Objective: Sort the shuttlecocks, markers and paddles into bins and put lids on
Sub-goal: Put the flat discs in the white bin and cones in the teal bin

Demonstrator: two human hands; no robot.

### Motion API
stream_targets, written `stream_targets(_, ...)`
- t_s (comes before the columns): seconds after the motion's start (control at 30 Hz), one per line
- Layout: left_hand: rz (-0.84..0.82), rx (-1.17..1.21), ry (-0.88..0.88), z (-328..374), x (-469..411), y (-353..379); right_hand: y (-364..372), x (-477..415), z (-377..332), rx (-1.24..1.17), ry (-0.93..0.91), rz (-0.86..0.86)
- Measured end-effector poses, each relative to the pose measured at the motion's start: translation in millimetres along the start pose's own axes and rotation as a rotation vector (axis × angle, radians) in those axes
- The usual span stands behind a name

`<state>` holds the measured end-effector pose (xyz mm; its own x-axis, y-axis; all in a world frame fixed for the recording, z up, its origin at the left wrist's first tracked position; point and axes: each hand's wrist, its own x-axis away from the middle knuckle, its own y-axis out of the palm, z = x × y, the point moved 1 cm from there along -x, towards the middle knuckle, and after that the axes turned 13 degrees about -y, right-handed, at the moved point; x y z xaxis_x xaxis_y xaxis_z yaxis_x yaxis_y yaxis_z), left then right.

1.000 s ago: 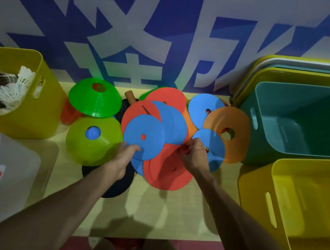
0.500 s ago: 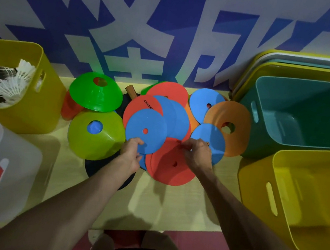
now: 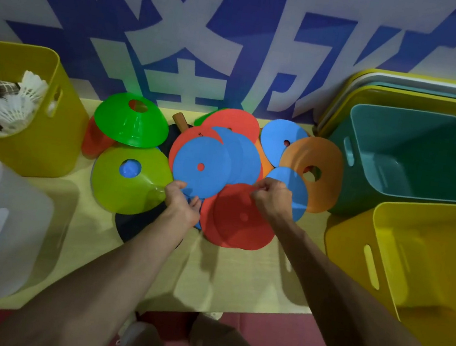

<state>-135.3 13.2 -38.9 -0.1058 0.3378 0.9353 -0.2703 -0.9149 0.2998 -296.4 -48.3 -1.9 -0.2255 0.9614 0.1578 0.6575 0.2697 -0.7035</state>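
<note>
Since a second ago your hands have hardly left the pile: your left hand (image 3: 183,203) has slipped a little nearer to you along the rim of the blue marker (image 3: 201,166), and your right hand (image 3: 273,196) has kept its place at the far rim of the red marker (image 3: 243,219). The hands are apart, each closed on its own disc. The left curls round the near edge of the blue marker, and the right pinches the top edge of the red marker, which lies over a second red disc. Both markers sit in the middle of the table (image 3: 235,279), in a heap of overlapping flat blue and red discs. An orange marker (image 3: 321,168) lies at the heap's right, just beside the teal bin (image 3: 396,179). To the left of the heap a green cone marker (image 3: 131,124) stands behind a lime cone marker (image 3: 131,185), which touches your left hand. A dark paddle (image 3: 137,227) shows from under the lime cone, and a wooden paddle handle (image 3: 180,120) pokes out behind the discs. The shuttlecocks (image 3: 11,104) lie in the yellow bin (image 3: 48,147) at far left. In front of it a white bin (image 3: 15,219) holds something red that you cannot make out. At right a second yellow bin (image 3: 356,249) sits nearer you than the teal one. A stack of lids (image 3: 408,91) leans against the wall behind them.
</note>
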Motion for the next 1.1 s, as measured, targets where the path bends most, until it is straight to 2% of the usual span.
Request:
stream_targets(0.13,0.018,-0.067,-0.042,-7.0,0.7,0.8,2.2,-4.8,-0.5,-0.008,0.024,-0.003)
stream_targets(0.37,-0.086,0.160,-0.109,1.4,-8.8,-4.6,5.3,-8.5,6.9,0.020,-0.003,-0.017)
stream_targets(0.57,-0.079,0.159,-0.112,5.5,-12.5,-3.4,5.6,-11.4,10.7,0.017,-0.003,-0.030)
stream_targets(0.77,0.066,-0.095,0.069,10.2,-10.4,1.2,3.6,-8.5,-1.4,0.002,-0.028,-0.034)
stream_targets(0.87,0.060,-0.168,0.170,21.3,-0.6,-1.2,1.7,-7.9,-18.9,0.014,-0.062,-0.047)
stream_targets(1.1,0.057,-0.348,0.548,69.8,62.0,-1.1,3.1,-2.3,-76.0,0.012,-0.203,-0.003)
